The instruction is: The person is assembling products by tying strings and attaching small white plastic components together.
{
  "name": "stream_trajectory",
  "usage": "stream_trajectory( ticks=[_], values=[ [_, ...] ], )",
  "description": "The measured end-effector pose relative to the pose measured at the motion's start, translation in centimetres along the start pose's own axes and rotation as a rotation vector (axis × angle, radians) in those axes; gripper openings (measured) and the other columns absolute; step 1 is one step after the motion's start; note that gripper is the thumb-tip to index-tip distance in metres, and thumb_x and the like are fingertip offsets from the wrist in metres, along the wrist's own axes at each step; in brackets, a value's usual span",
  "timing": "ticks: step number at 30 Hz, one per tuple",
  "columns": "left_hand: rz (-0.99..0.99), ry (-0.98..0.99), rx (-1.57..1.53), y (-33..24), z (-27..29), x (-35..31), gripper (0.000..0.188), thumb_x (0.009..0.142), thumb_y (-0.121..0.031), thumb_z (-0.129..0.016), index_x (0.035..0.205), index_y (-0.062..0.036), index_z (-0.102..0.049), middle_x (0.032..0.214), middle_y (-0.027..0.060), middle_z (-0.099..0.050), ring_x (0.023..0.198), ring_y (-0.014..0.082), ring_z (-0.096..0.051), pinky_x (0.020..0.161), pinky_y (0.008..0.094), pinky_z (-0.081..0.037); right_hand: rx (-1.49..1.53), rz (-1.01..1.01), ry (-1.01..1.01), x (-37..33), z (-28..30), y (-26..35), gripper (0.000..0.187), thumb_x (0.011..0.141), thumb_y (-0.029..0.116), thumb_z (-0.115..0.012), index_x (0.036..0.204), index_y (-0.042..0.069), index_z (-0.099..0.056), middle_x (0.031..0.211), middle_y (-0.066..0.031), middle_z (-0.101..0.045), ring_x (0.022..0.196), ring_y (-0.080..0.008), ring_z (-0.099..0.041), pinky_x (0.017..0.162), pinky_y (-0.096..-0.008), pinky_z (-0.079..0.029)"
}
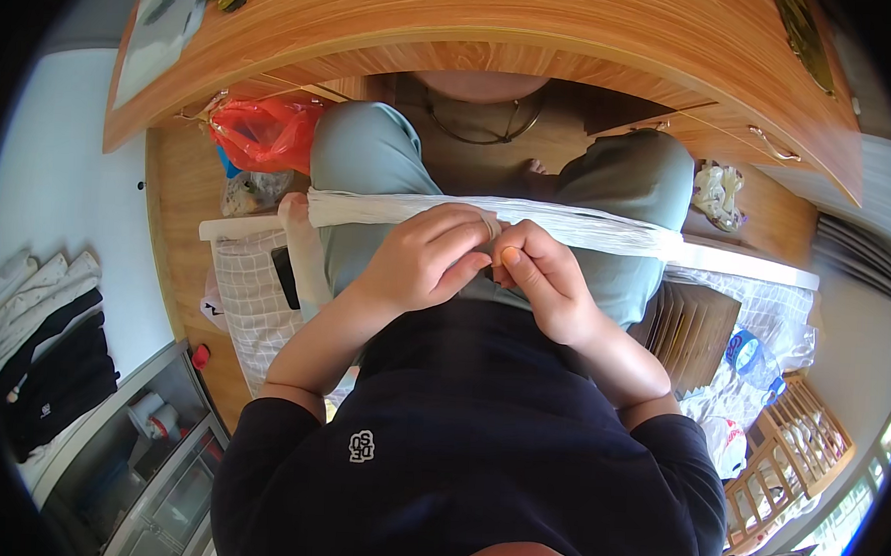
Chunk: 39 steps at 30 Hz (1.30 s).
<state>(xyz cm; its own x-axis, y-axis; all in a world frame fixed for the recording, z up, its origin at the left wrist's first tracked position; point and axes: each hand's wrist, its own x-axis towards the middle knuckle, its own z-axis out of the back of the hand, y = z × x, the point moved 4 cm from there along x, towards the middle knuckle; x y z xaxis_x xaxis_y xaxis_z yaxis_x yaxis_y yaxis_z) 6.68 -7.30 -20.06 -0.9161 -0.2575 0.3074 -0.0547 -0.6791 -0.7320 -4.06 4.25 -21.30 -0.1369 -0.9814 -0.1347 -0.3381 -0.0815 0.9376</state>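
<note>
A long bundle of white strands [369, 208] lies across my lap, reaching from one thigh to the other. My left hand [431, 258] is closed over the near edge of the bundle around its middle, with a pale loop or band at its fingertips. Close beside it, my right hand [547, 277] is curled, thumb pressed against the bent fingers. A small orange spot shows at that thumb's tip. Whatever the right fingers pinch is hidden. The two hands nearly touch in front of my dark shirt [479, 429].
A wooden desk [537, 14] with drawers stands ahead of my knees. By my left knee sits a red plastic bag [263, 131]. To my right are brown folders [697, 324], a plastic bottle [755, 361] and a wooden rack [796, 452]. A dark phone [285, 277] lies at left.
</note>
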Motion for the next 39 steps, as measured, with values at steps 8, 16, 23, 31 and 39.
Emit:
stream_trajectory(
  ticks=[8, 16, 23, 31, 39],
  values=[
    [0.207, -0.116, -0.323, -0.2, -0.5, -0.4, 0.023, 0.09, -0.016, -0.061, 0.101, 0.0032, -0.07, 0.097, 0.0156, -0.071, 0.089, 0.0266, -0.068, 0.081, 0.0334, -0.053, -0.73, 0.426, -0.151, -0.1, -1.0, 0.8, 0.01, 0.083, -0.004, -0.059, 0.092, 0.0, -0.058, 0.082, -0.0117, -0.059, 0.076, -0.0285, -0.057, 0.07, -0.0352, -0.048],
    [0.234, -0.184, -0.328, -0.1, -0.6, 0.2, 0.015, 0.08, -0.002, -0.071, 0.094, -0.0003, -0.07, 0.088, 0.0125, -0.073, 0.081, 0.0224, -0.07, 0.076, 0.0313, -0.053, -0.983, 0.385, -0.042, 0.4, 0.3, 0.9, 0.014, 0.071, -0.001, -0.066, 0.081, 0.002, -0.057, 0.08, -0.0121, -0.059, 0.076, -0.0325, -0.058, 0.069, -0.0399, -0.047],
    [0.261, -0.241, -0.247, -0.2, -0.5, 0.3, 0.011, 0.074, -0.008, -0.077, 0.084, -0.0075, -0.073, 0.071, 0.0058, -0.068, 0.06, 0.0207, -0.061, 0.059, 0.0303, -0.046, -0.595, 0.344, -0.118, 2.2, 3.9, 4.1, 0.012, 0.081, 0.003, -0.067, 0.092, 0.003, -0.068, 0.094, -0.0112, -0.069, 0.088, -0.0257, -0.062, 0.081, -0.0362, -0.046],
    [0.233, -0.094, -0.249, -0.5, -0.1, 0.1, 0.011, 0.072, -0.012, -0.079, 0.078, -0.0076, -0.071, 0.067, 0.0064, -0.065, 0.06, 0.0243, -0.059, 0.057, 0.0331, -0.044, -0.518, 0.334, 0.195, 3.7, 2.5, 5.0, 0.016, 0.068, -0.004, -0.065, 0.081, 0.005, -0.063, 0.082, -0.0056, -0.063, 0.08, -0.0226, -0.059, 0.078, -0.0345, -0.045],
    [0.224, 0.08, -0.414, -0.6, -0.5, -0.2, 0.008, 0.075, -0.011, -0.076, 0.081, -0.0076, -0.072, 0.073, 0.0074, -0.067, 0.067, 0.0253, -0.062, 0.061, 0.0332, -0.046, -0.483, 0.335, 0.39, 4.3, 1.9, 4.9, 0.017, 0.065, -0.004, -0.063, 0.078, 0.005, -0.058, 0.078, -0.0047, -0.059, 0.074, -0.0252, -0.055, 0.072, -0.0349, -0.043]
  ],
)
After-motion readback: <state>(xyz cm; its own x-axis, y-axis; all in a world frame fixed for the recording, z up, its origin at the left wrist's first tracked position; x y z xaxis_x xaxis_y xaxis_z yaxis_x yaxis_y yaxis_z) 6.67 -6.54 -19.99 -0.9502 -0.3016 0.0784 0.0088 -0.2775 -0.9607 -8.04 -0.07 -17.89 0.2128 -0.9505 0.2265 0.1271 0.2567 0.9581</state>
